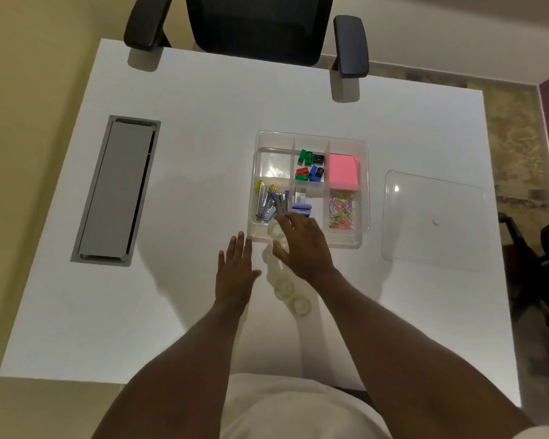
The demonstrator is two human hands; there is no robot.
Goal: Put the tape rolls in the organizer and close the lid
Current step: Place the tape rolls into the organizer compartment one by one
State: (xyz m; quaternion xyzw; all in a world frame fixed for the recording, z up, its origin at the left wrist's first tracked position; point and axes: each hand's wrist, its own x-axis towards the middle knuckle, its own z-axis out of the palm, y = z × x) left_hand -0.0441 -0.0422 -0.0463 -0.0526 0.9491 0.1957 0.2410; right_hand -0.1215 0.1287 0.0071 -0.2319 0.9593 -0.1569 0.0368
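The right hand [303, 245] is resting palm-down over a clear tape roll [274, 231] at the organizer's [363, 198] near-left edge; whether the fingers are gripping it cannot be told. The left hand [235, 274] is lying flat and open on the table [203, 128], holding nothing. Two more rolls [284, 288] [301, 305] are sitting on the table, near of the organizer. The lid [431, 220] is lying to the organizer's right, off the box.
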